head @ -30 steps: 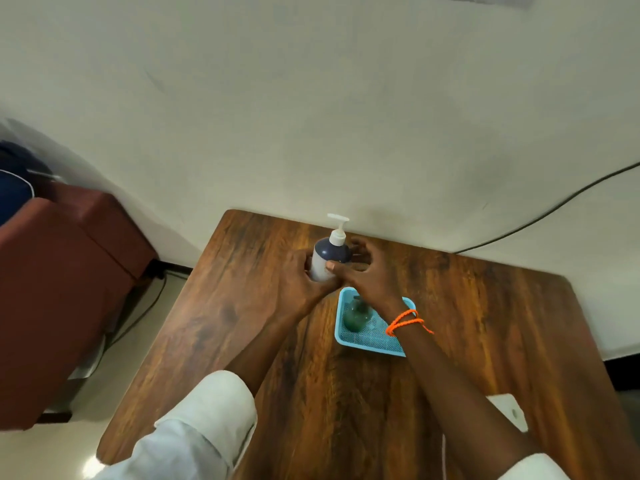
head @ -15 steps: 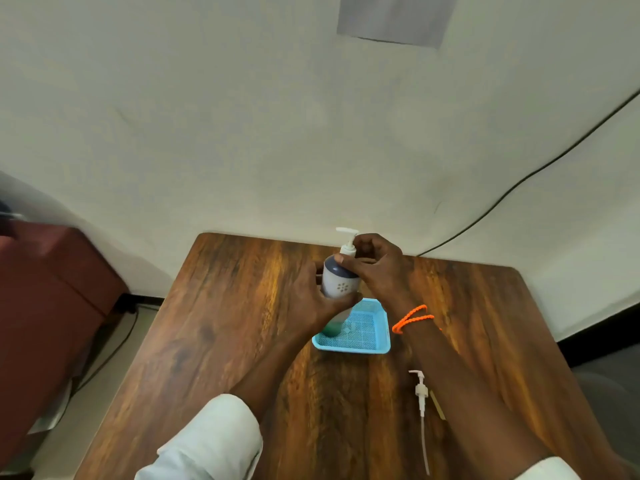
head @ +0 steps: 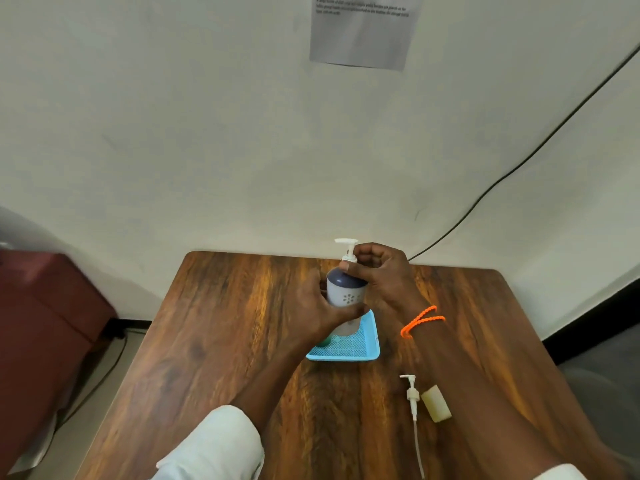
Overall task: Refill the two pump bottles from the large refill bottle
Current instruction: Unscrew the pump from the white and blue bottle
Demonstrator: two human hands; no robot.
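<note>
We see soft, even, rather dim light; a warm sheen on the table (head: 221,306); wide-angle bending at edges; slightly blurred hands.

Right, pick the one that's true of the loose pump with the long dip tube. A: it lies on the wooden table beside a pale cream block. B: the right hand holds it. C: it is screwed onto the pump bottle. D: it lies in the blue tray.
A: the loose pump lies flat on the wooden table, near a pale cream block, outside the blue tray.
</note>
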